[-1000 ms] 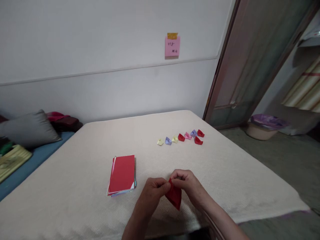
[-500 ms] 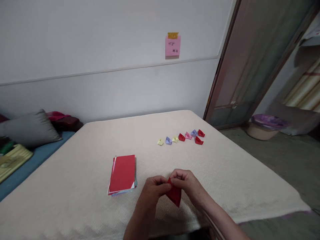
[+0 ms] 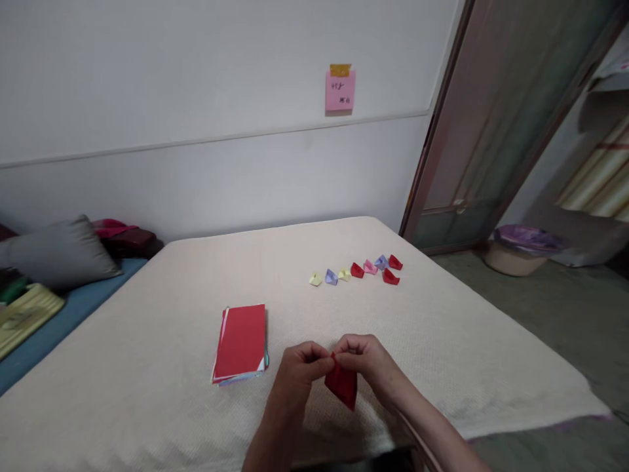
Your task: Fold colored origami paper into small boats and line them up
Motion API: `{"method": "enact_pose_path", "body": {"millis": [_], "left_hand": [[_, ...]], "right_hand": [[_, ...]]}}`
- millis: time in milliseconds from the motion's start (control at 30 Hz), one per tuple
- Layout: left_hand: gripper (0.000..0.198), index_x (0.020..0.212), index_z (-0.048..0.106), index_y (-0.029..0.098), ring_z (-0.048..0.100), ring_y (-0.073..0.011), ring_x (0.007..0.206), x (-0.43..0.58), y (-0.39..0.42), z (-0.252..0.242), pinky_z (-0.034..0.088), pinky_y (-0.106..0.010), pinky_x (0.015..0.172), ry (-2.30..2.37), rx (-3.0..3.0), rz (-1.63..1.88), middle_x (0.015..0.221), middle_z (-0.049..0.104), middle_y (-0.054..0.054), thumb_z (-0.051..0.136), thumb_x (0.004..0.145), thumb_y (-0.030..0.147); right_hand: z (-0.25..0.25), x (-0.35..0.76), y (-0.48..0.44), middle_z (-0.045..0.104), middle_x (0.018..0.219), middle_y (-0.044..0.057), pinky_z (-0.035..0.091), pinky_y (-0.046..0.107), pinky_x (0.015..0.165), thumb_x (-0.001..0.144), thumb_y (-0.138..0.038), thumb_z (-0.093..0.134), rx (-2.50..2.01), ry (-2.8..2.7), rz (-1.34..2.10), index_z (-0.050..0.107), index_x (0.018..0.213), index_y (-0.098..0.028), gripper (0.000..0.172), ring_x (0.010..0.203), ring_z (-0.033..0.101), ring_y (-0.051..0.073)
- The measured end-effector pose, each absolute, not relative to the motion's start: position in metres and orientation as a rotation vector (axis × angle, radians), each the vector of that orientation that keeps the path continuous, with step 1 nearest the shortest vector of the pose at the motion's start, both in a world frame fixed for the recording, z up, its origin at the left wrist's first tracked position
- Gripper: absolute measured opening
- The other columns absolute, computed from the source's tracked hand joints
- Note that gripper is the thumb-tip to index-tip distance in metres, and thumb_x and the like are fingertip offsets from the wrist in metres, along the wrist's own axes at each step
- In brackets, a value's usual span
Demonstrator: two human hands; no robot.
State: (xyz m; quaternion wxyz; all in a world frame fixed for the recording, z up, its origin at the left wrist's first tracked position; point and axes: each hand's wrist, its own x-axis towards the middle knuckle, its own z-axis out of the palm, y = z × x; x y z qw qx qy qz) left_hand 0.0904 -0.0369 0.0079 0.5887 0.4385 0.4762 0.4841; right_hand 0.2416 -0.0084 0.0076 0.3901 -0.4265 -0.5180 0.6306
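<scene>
Only a small shift since the earlier frame, folks: our left hand (image 3: 297, 375) and right hand (image 3: 366, 360) have barely moved, and the folded red paper (image 3: 343, 387) has swung a touch, its point hanging toward 6 o'clock. Both sets of fingers (image 3: 319, 354) are closed, pinching the top edge of that red piece from either side, so it sits between our hands just over the near part of the bed (image 3: 417, 341). We can't tell from this angle whether its tip touches the cover.

Nearest to us, at about 10 o'clock from the hands, there's a stack of origami paper (image 3: 240, 342) with a red sheet on top and other colors peeking out at the edges. Farther out at about 12 to 1 o'clock is a loose row of little folded paper boats (image 3: 357, 270) in yellow, lilac, pink and red. Beyond them, a pink sticky note (image 3: 340, 90) is taped to the wall at 12 o'clock. Over at 10 o'clock, a grey pillow (image 3: 59, 255) lies off the bed's far corner.
</scene>
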Motion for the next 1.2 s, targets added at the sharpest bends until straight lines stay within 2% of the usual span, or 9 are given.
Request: {"method": "enact_pose_path", "body": {"millis": [467, 733, 833, 1000, 1200], "left_hand": [[0.011, 0.058, 0.065, 0.015, 0.041, -0.012, 0.058, 0.0871, -0.0366, 0.0082, 0.03, -0.026, 0.06, 1.179, 1.112, 1.037, 0.054, 0.052, 0.003, 0.069, 0.061, 0.024], [0.006, 0.055, 0.061, 0.015, 0.037, -0.0101, 0.055, 0.0889, -0.0343, 0.0058, 0.027, -0.025, 0.057, 1.18, 1.015, 1.081, 0.049, 0.048, 0.004, 0.066, 0.058, 0.017], [0.004, 0.057, 0.061, 0.014, 0.039, -0.0103, 0.055, 0.0895, -0.0346, 0.0043, 0.029, -0.025, 0.057, 1.136, 0.951, 1.114, 0.051, 0.049, 0.004, 0.065, 0.059, 0.016], [0.01, 0.059, 0.06, 0.015, 0.043, -0.0104, 0.055, 0.091, -0.0365, 0.008, 0.036, -0.026, 0.061, 1.08, 0.869, 1.135, 0.053, 0.051, 0.003, 0.068, 0.06, 0.02], [0.019, 0.073, 0.067, 0.014, 0.05, -0.0132, 0.067, 0.0905, -0.0374, 0.0073, 0.039, -0.027, 0.066, 1.1, 0.923, 1.09, 0.069, 0.059, -0.002, 0.066, 0.07, 0.033]], "right_hand": [[0.0058, 0.2442, -0.0081, 0.058, 0.048, -0.001, 0.033, 0.022, 0.045, 0.066, -0.024, 0.064, -1.104, -1.466, 1.562, 0.066, 0.06, -0.014, 0.012, 0.045, 0.048, 0.011], [0.0085, 0.2482, -0.0078, 0.064, 0.059, 0.001, 0.037, 0.025, 0.058, 0.07, -0.024, 0.06, -1.033, -1.469, 1.648, 0.071, 0.067, -0.013, 0.016, 0.056, 0.052, 0.013], [0.0123, 0.2476, -0.0093, 0.064, 0.064, 0.001, 0.037, 0.025, 0.06, 0.072, -0.021, 0.057, -0.973, -1.394, 1.69, 0.069, 0.074, -0.013, 0.014, 0.06, 0.053, 0.013], [0.0127, 0.2437, -0.0103, 0.051, 0.051, -0.006, 0.026, 0.021, 0.047, 0.07, -0.021, 0.062, -0.911, -1.286, 1.716, 0.059, 0.079, -0.016, 0.011, 0.046, 0.04, 0.008], [0.0058, 0.2447, -0.0061, 0.052, 0.053, -0.006, 0.028, 0.021, 0.047, 0.073, -0.032, 0.067, -0.952, -1.249, 1.597, 0.052, 0.08, -0.018, 0.021, 0.046, 0.043, 0.009]]}}
